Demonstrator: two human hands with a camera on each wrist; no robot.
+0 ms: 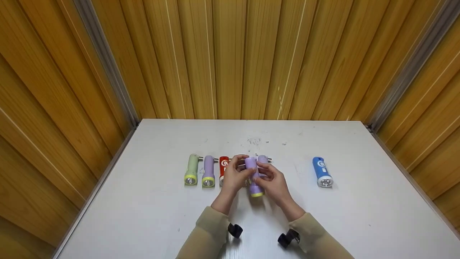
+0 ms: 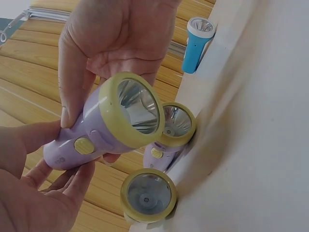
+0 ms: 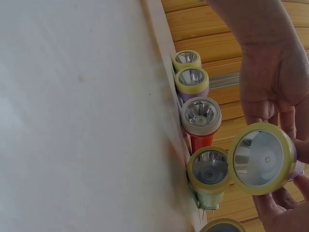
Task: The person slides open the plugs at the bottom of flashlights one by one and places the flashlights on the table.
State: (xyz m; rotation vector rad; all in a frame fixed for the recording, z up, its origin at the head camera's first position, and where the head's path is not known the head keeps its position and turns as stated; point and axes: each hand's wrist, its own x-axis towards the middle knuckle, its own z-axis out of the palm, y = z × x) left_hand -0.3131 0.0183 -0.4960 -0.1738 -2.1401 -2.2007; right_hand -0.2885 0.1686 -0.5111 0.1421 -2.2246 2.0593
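Observation:
A purple flashlight point(image 1: 255, 187) with a yellow rim is held above the table by both hands, its lens end toward me. My left hand point(image 1: 235, 177) grips its body from the left with thumb and fingers. From the other side my right hand point(image 1: 275, 182) pinches it too. The left wrist view shows the flashlight's yellow switch point(image 2: 84, 146) facing outward. Behind the hands lie a red flashlight point(image 1: 223, 163), a pale green flashlight point(image 3: 210, 169) and another purple flashlight point(image 1: 263, 158), partly hidden in the head view.
Left of the hands lie a green flashlight point(image 1: 193, 167) and a purple flashlight point(image 1: 208, 169), side by side. A blue flashlight point(image 1: 320, 167) with a white head lies apart at the right. Wood-patterned walls point(image 1: 230, 61) enclose the white table point(image 1: 143, 212).

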